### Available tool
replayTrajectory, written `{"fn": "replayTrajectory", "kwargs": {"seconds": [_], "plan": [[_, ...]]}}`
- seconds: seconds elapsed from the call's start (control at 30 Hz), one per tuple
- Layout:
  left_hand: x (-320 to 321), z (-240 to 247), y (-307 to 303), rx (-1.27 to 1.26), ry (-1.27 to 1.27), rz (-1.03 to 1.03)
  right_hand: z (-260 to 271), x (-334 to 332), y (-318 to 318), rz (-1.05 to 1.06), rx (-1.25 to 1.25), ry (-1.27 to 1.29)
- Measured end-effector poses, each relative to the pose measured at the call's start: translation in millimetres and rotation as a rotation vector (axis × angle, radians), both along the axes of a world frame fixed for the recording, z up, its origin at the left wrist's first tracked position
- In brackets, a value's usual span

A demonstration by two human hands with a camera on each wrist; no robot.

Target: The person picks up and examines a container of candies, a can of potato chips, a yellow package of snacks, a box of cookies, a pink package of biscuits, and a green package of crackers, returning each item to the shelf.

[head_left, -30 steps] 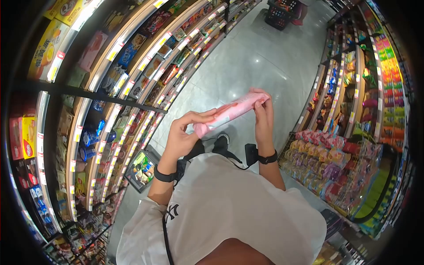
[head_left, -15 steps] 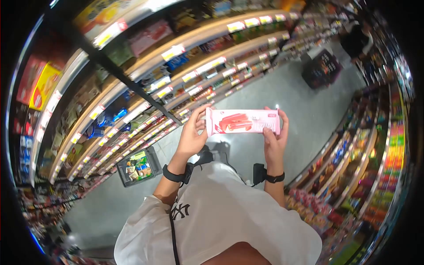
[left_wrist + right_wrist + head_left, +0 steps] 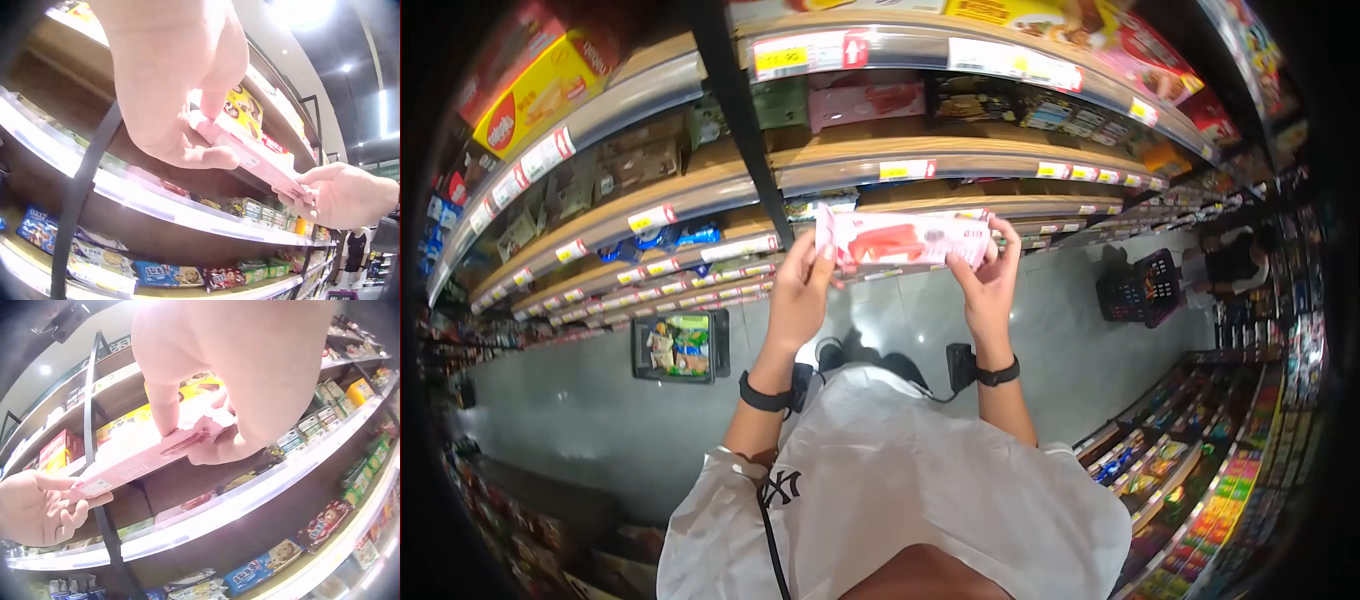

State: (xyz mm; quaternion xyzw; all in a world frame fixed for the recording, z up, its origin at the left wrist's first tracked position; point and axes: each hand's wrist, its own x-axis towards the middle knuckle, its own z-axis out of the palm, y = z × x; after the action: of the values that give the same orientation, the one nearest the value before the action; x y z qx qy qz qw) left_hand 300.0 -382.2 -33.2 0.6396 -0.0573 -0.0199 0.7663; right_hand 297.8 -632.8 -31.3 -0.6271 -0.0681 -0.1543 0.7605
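Note:
A long pink packet (image 3: 900, 240) with a red picture on its face lies level between both hands in the head view. The left hand (image 3: 802, 295) pinches its left end, thumb on the near face. At the other end the right hand (image 3: 990, 285) grips it, thumb on the face and fingers behind. Seen from the left wrist, the packet (image 3: 250, 153) spans from the left hand (image 3: 181, 94) to the right hand (image 3: 350, 194). In the right wrist view, the packet's (image 3: 131, 465) narrow side shows lettering. A similar pink packet (image 3: 867, 102) lies on a shelf ahead.
Shelves of packaged snacks (image 3: 960, 150) run across the front. A dark basket (image 3: 680, 345) holding several packets stands on the floor at left. Another basket (image 3: 1140, 287) is at right beside a person (image 3: 1240, 255). More shelves (image 3: 1190, 460) line the lower right.
The head view has swung round so that the shelves now lie straight ahead. The packet has turned from slanted and edge-on to level, its printed face showing, held by both hands throughout.

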Motion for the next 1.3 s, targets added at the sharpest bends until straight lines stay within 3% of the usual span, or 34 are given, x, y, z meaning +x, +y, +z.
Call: {"fn": "replayTrajectory", "kwargs": {"seconds": [0.17,0.3,0.47,0.53,0.6,0.7,0.8,0.83,0.9,0.97,1.07,1.17,1.2,1.23,1.3], "plan": [[34.8,3.9,4.0,-0.032,0.035,0.159,1.3,66.5,6.7,0.024,-0.120,-0.031],[61.1,1.0,-4.8,0.178,-0.075,0.303,6.5,113.1,0.3,0.038,-0.199,-0.070],[104.1,6.1,-30.6,0.136,-0.156,0.484,9.6,176.8,-18.8,0.114,-0.219,-0.078],[114.4,5.1,-34.0,0.121,-0.149,0.413,9.4,200.6,-24.1,0.094,-0.203,-0.117],[112.6,1.1,-23.8,0.180,-0.121,0.248,13.7,212.1,-37.8,0.178,0.009,-0.035],[100.2,38.7,-54.3,0.124,0.043,0.005,14.6,224.6,-55.0,0.326,0.134,0.079],[97.8,34.8,-96.7,0.205,0.042,-0.034,7.0,224.7,-61.8,0.555,0.172,0.149],[101.0,29.8,-110.5,0.131,0.059,0.050,25.0,214.1,-42.6,0.507,0.311,0.135],[109.3,19.4,-134.6,-0.018,0.084,0.219,21.9,218.4,-54.4,0.779,0.101,0.259],[117.1,23.1,-140.9,0.052,0.021,0.262,23.2,223.2,-52.7,0.764,-0.115,0.151],[116.3,23.6,-137.5,0.214,0.047,0.264,30.0,236.9,-54.2,0.664,-0.343,0.266],[107.2,21.4,-126.3,0.278,0.053,0.355,38.6,251.2,-50.1,0.475,-0.630,0.011],[102.5,9.9,-121.5,0.252,0.044,0.396,15.0,272.5,-56.5,0.477,-0.921,-0.198],[96.6,3.6,-116.6,0.226,0.034,0.434,8.9,283.1,-51.9,0.473,-0.824,-0.180],[81.5,9.6,-106.4,0.233,0.062,0.458,3.8,302.5,-47.3,0.527,-0.935,-0.077]]}}
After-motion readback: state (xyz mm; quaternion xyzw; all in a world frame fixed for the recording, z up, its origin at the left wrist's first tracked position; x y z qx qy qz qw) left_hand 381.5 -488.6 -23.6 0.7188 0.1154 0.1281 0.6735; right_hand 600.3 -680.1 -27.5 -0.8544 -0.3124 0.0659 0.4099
